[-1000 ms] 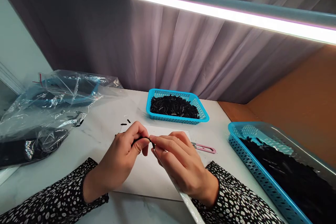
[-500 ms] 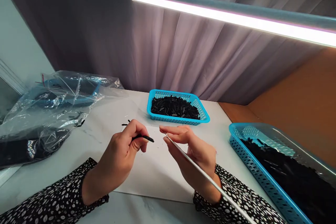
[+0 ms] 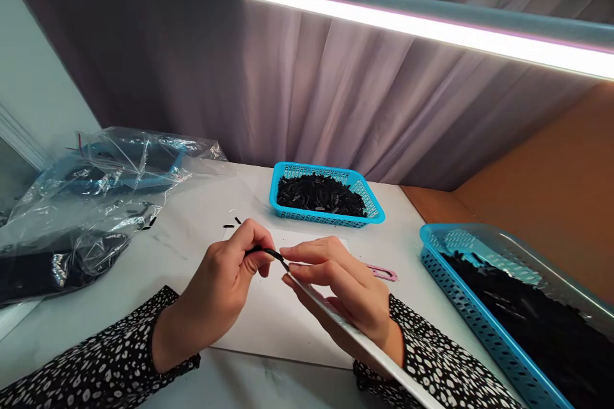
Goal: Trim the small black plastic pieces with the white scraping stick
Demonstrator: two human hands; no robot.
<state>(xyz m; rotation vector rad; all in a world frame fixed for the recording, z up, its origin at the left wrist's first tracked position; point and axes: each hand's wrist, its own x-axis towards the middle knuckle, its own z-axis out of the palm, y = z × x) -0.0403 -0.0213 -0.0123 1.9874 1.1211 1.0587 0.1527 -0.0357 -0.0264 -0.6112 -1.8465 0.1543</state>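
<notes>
Firstly, L hand (image 3: 223,287) pinches blk strip (image 3: 274,254) above wht sheet (image 3: 283,326); R hand (image 3: 352,291) grips wht rod (image 3: 374,349), tip at strip's end. Beyond: blue basket (image 3: 375,214), heaped w/ blk pcs (image 3: 319,195). Far R: larger basket (image 3: 453,291), ditto. Bare tabletop (image 3: 400,243) betw. the two.

Nothing legible here: over in the far basket (image 3: 377,215), a few black pieces (image 3: 311,192) show pale marks (image 3: 320,208), but they're too small to read as letters, numbers or brands.
</notes>
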